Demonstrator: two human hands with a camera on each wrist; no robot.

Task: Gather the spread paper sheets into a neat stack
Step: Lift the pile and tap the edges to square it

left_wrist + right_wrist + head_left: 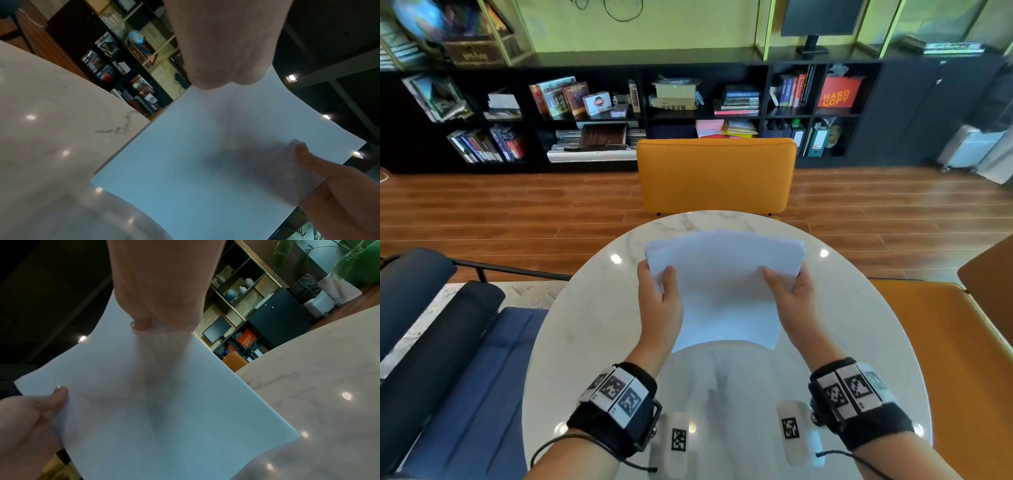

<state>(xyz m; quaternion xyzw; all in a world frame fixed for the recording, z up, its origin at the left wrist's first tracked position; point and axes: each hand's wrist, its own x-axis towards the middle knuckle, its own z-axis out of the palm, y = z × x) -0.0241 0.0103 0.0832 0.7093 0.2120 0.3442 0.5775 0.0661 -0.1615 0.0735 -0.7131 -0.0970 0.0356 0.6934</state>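
A stack of white paper sheets (pixel 722 284) is held just over the round marble table (pixel 592 325), and its far edges are slightly fanned. My left hand (pixel 664 279) grips the stack's left side, thumb on top and fingers beneath. On the right side my right hand (pixel 774 279) grips it the same way. The left wrist view shows the paper (pixel 195 162) under my left palm (pixel 226 48). In the right wrist view the sheets (pixel 164 402) bend where my right hand (pixel 160 296) pinches them. Whether the stack's near edge touches the table is unclear.
An orange chair (pixel 715 174) stands behind the table and another orange seat (pixel 941 342) to the right. A blue padded seat (pixel 476 377) is at the left. Two white marker tags (pixel 678 440) lie near the table's front edge. A black bookshelf (pixel 619 109) lines the far wall.
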